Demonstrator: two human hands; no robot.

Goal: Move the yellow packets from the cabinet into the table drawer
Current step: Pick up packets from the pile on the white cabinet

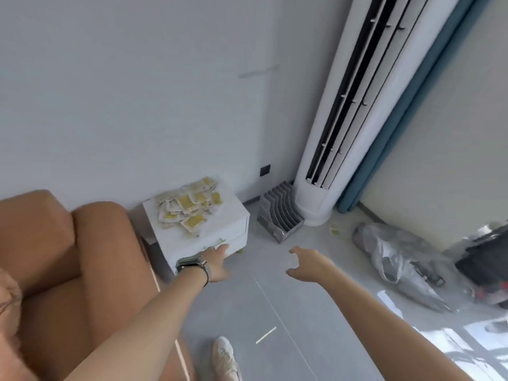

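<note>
Yellow packets (189,207) heaped on white cabinet (236,221) top, back edge | your left hand (217,264) reaches its drawer front, grip unclear | right hand (308,264) spread, empty | gather packets in small handfuls.

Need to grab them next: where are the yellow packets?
In the head view, the yellow packets lie heaped atop the small white cabinet, between the sofa and grey file rack.

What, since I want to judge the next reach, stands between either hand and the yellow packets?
Nothing visible. The packets lie piled in the open on the white cabinet. The left hand reaches at the cabinet's front near the drawer handle; the right hand hangs over bare floor, holding nothing.
</note>
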